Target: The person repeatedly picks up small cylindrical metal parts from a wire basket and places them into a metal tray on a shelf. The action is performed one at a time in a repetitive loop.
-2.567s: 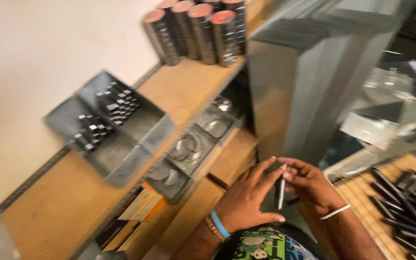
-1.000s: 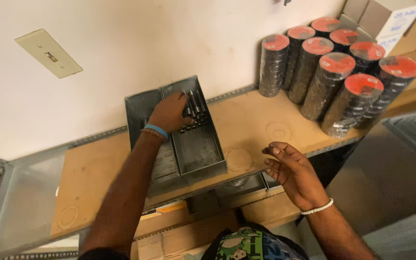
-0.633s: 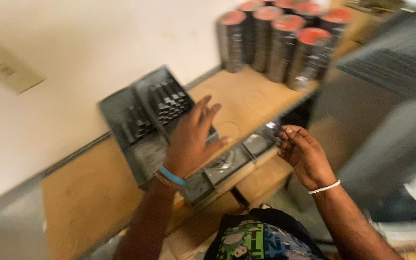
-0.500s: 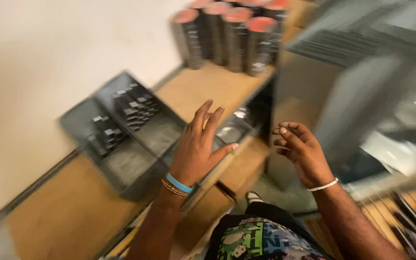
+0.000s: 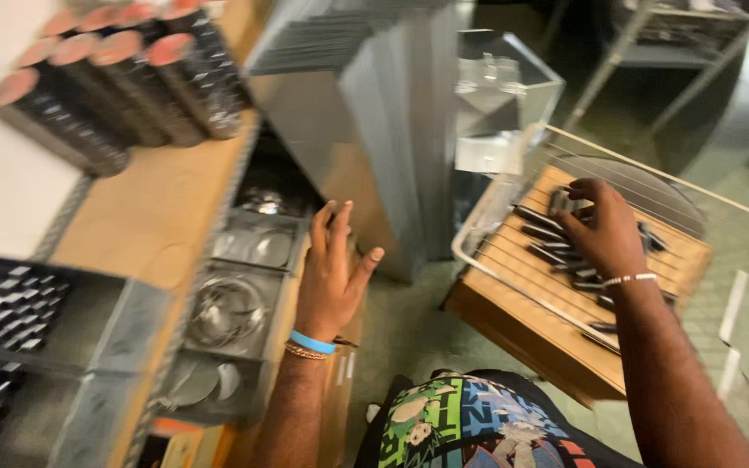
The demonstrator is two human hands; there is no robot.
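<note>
Both hands have shifted since half a second ago: the right hand now curls onto dark metal pieces on the wooden cart, right; left hand spread, empty, beside shelf trays.

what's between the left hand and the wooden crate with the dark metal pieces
In the head view, a tall stack of grey metal sheets stands between the left hand and the wooden crate; lower down, only bare greenish floor.
</note>
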